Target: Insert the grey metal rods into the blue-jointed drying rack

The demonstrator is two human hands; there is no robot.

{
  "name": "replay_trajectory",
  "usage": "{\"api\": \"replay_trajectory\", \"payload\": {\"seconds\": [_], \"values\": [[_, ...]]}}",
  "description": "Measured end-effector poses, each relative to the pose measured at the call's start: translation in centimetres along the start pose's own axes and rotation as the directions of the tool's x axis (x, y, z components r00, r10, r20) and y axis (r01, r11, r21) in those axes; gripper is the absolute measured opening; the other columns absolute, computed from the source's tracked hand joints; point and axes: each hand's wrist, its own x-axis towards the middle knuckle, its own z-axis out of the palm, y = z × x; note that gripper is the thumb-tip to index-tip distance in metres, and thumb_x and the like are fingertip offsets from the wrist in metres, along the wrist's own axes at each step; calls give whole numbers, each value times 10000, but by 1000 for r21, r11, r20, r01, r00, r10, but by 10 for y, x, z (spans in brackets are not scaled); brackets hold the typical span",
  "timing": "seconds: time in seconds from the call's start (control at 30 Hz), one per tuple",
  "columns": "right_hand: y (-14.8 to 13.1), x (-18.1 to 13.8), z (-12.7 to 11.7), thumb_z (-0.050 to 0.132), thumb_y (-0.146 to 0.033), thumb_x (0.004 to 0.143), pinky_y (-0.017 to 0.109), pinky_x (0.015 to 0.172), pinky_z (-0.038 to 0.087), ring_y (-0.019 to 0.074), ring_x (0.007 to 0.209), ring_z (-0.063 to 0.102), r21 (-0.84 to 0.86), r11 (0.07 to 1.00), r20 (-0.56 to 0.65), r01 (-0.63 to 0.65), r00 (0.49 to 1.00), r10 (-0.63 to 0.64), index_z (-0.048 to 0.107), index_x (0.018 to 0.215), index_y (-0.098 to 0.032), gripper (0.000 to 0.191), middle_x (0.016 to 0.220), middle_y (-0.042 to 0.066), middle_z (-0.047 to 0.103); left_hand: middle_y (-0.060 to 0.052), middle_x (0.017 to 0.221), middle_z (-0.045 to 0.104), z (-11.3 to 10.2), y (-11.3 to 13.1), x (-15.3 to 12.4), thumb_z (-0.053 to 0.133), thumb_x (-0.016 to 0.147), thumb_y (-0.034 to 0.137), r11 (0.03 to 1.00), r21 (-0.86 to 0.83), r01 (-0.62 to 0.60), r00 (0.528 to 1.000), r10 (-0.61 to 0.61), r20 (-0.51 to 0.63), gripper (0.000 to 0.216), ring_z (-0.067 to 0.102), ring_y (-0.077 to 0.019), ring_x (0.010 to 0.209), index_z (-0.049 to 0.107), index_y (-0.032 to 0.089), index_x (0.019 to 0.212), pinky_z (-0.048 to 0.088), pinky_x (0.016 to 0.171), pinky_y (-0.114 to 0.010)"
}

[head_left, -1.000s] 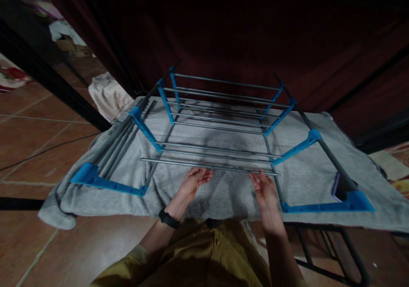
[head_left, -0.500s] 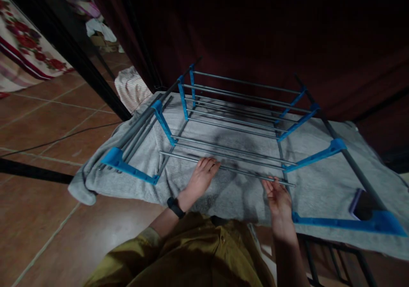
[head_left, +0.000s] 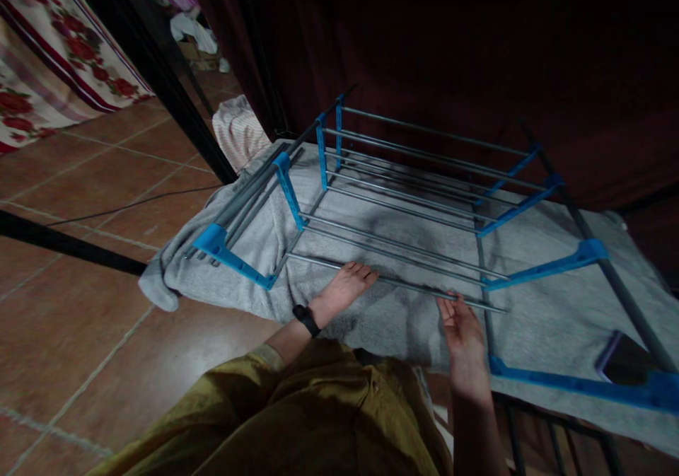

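A drying rack (head_left: 403, 200) of grey metal rods and blue plastic brackets lies on a grey towel (head_left: 535, 320). A loose metal rod (head_left: 408, 286) runs across its near side. My left hand (head_left: 347, 286), with a black watch on the wrist, lies palm down with its fingers stretched over the rod's left part. My right hand (head_left: 462, 329) is open with the palm turned inward, and its fingertips touch the rod near its right end. A blue bracket (head_left: 573, 384) lies just right of my right hand.
A purple-cased phone (head_left: 620, 354) rests on the towel at the far right. A dark red curtain (head_left: 450, 44) hangs behind the rack. To the left are tiled floor (head_left: 79, 306), a black cable, a striped cloth (head_left: 240, 131) and a floral cloth (head_left: 47, 59). Black bars (head_left: 535, 433) show below the towel's edge.
My left hand turned from palm up to palm down over the rod. The rod sank toward the towel. The view swung left, so the rack and phone shifted right.
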Motion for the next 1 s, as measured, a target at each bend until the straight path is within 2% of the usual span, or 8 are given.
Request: {"api": "replay_trajectory", "payload": {"seconds": [0.1, 0.23, 0.4, 0.6, 0.77, 1.0], "values": [[8, -2, 5, 804, -241, 705, 367, 885, 605, 155, 815, 707, -12, 998, -5, -61, 998, 61, 675, 803, -217, 163, 854, -6, 736, -108, 1076, 674, 2, 2, 3, 440, 945, 91, 1000, -1, -24, 1000, 24, -12, 406, 599, -234, 1004, 591, 203, 1305, 394, 928, -380], [16, -5, 8, 821, -268, 707, 324, 850, 612, 140, 781, 708, -36, 994, 6, -101, 995, 102, 676, 823, -216, 192, 832, -20, 734, -105, 1039, 672, 5, 3, 7, 435, 942, 86, 999, 5, -53, 999, 53, -8, 392, 590, -241, 983, 613, 185, 1277, 392, 914, -384], [17, -2, 2, 835, -254, 689, 339, 875, 608, 150, 829, 719, -41, 997, 14, -71, 997, 71, 674, 830, -206, 219, 873, -10, 742, -103, 1041, 671, 8, 1, 6, 394, 960, 77, 995, 52, -87, 996, 89, -27, 376, 588, -239, 987, 618, 158, 1251, 383, 915, -381], [13, 2, -4, 827, -224, 668, 342, 913, 601, 157, 903, 720, -14, 997, -4, -76, 997, 76, 696, 877, -204, 248, 942, 5, 754, -93, 1045, 669, 14, -4, 4, 391, 973, 92, 991, 116, -68, 997, 70, -13, 353, 590, -223, 976, 612, 170, 1237, 392, 905, -377], [12, 5, -6, 808, -177, 645, 331, 879, 609, 149, 845, 722, 9, 998, -63, -59, 996, 60, 679, 836, -209, 233, 870, -16, 749, -71, 1050, 665, 16, -8, 2, 405, 972, 91, 985, 165, -58, 998, 55, 23, 339, 587, -205, 992, 600, 181, 1235, 402, 919, -365], [17, 6, -4, 785, -147, 647, 312, 875, 603, 148, 873, 726, 29, 997, -82, -73, 994, 75, 657, 807, -214, 216, 872, -13, 750, -79, 1068, 653, 17, -9, 1, 417, 973, 86, 984, 173, -47, 998, 41, 40, 345, 588, -202, 997, 581, 161, 1268, 406, 910, -355]]}}
